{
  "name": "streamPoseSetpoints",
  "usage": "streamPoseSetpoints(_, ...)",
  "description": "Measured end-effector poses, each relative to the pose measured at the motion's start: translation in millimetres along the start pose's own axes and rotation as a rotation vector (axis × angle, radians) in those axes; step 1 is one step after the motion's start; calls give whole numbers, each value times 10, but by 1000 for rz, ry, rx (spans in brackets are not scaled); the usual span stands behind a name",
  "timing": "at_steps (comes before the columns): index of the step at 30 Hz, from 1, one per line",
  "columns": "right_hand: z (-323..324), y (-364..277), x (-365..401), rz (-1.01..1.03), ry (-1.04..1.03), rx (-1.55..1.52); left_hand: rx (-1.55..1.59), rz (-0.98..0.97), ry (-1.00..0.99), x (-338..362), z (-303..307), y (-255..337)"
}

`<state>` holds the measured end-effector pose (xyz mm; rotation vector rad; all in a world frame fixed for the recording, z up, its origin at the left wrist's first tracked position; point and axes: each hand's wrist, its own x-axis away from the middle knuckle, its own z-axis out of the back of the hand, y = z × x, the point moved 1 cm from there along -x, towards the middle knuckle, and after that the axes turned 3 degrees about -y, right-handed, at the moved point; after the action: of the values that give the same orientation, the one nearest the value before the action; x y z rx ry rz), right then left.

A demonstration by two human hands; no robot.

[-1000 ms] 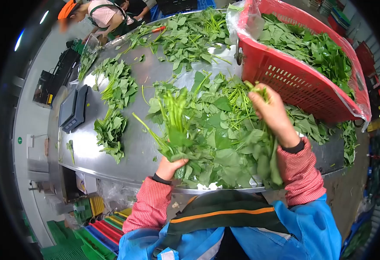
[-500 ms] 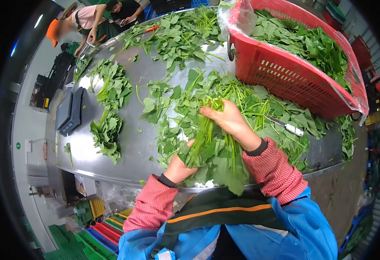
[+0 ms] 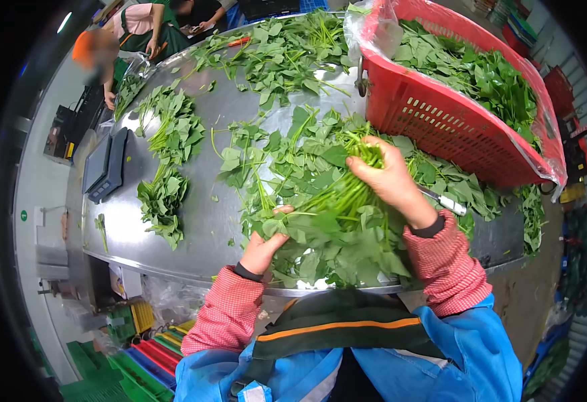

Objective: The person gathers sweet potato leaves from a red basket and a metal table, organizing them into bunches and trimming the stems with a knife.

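My right hand [image 3: 395, 179] is closed round the stems of a bunch of leafy greens [image 3: 347, 197] above the table. The stems poke up past its thumb, and the leaves fan downward, blurred by motion. At the lower left of the bunch, my left hand [image 3: 264, 246] has leaves between its thumb and fingers; part of the fingers is hidden by them. Loose greens [image 3: 266, 151] lie spread on the metal table [image 3: 216, 231] around both hands. Just right of my right hand lies a white-handled knife [image 3: 453, 205], its blade partly covered.
A red crate [image 3: 434, 127] lined with plastic and filled with greens stands at the back right. Sorted bunches [image 3: 173, 134] lie on the left, beside a black scale [image 3: 106, 166]. Two people are across the table; one wears an orange cap [image 3: 84, 48].
My right hand has moved right with the stems, and my left hand slightly left and up, so the hands are farther apart. The bunch has spread out between them.
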<state>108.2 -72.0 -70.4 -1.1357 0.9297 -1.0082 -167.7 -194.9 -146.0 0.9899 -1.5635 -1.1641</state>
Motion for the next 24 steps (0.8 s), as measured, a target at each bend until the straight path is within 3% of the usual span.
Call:
streamPoseSetpoints(3, 364, -637, 62, 74, -70, -54, -26, -10, 88, -10, 79, 124)
streamPoseSetpoints(5, 691, -748, 38, 5, -88, -255, -33, 44, 134, 34, 228, 101)
streamPoseSetpoints(6, 703, -610, -74, -37, 4, -54, -101, -8, 126, 23, 266, 41)
streamPoseSetpoints(7, 687, -327, -183, 68, -13, 246, -173, -71, 117, 36, 225, 39)
streamPoseSetpoints(9, 549, -190, -104, 172, -138, 359, -320, -215, 102, -17, 136, 73)
streamPoseSetpoints(10, 475, -212, -63, -8, -240, 215, -681, -320, 8, -39, 136, 178)
streamPoseSetpoints(14, 363, 253, -111, -92, -265, 30, -685, -296, -63, -88, -112, 250)
streamPoseSetpoints(18, 261, 147, -44, -246, -287, -213, -784, -247, -152, -115, -323, 406)
streamPoseSetpoints(24, 168, 190, 35, -249, -230, -337, -973, -217, -171, -129, -496, 391)
